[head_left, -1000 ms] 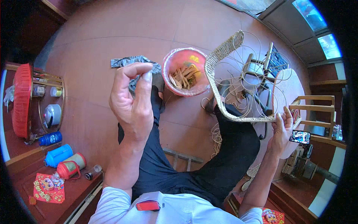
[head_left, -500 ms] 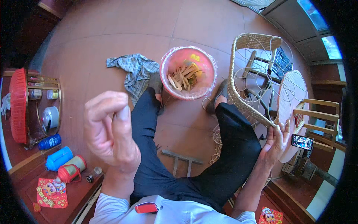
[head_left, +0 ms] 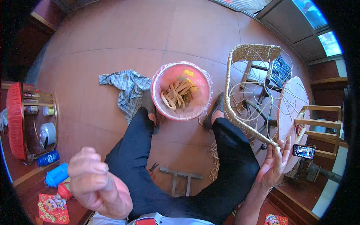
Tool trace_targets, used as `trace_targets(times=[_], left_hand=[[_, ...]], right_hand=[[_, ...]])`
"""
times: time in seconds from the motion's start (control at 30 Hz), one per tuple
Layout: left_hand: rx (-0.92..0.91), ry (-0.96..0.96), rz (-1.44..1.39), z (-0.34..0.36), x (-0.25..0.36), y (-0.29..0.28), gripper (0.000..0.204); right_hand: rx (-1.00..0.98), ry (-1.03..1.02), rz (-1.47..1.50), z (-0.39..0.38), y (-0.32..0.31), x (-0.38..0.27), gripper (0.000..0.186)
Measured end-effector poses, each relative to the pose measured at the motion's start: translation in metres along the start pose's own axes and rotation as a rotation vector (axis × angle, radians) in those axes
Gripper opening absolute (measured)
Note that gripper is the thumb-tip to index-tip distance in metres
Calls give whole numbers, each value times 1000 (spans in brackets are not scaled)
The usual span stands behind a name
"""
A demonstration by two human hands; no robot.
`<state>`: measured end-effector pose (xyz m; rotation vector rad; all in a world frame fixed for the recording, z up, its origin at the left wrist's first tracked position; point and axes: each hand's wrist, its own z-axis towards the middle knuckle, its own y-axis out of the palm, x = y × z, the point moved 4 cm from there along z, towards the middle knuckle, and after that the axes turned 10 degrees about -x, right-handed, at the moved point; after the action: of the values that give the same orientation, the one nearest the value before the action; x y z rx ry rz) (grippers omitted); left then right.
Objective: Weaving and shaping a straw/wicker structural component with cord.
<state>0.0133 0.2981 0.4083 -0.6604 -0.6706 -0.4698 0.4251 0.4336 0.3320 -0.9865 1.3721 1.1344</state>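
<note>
My right hand (head_left: 273,165) grips the near corner of a half-woven wicker frame (head_left: 240,93) whose thin wire ribs fan out to the right. My left hand (head_left: 98,184) is raised close to the camera at the lower left, fingers curled together; whether a thin strand runs through them I cannot tell. Between my feet stands a pink bucket (head_left: 182,92) lined with clear plastic, holding tan cane strips. My legs in dark trousers (head_left: 195,176) stretch toward it.
A checked cloth (head_left: 127,90) lies on the tiled floor left of the bucket. Small scissors (head_left: 153,168) and a wooden piece (head_left: 180,176) lie between my legs. A low table (head_left: 37,120) with cans and a red basket (head_left: 15,120) stands left. A phone (head_left: 303,151) stands right.
My left hand has drawn back from above the bucket down toward the lower left, close to the camera. The wicker frame has turned more upright in my right hand.
</note>
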Motion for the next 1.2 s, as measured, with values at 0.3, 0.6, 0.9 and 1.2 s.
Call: trace_targets(times=[0.3,0.6,0.9,1.2], left_hand=[[-29,-9,15,0,-2,-1,11],[-74,-114,-142,5,-7,24,17],[-119,30,175,-17,10,27,10],[-248,2,285,-91,37,-16,10]], right_hand=[[-18,-7,-21,-5,6,-3,76],[-41,-50,24,0,-2,6,75],[-6,-215,-64,6,14,18,84],[-30,-260,-212,-7,14,13,78]])
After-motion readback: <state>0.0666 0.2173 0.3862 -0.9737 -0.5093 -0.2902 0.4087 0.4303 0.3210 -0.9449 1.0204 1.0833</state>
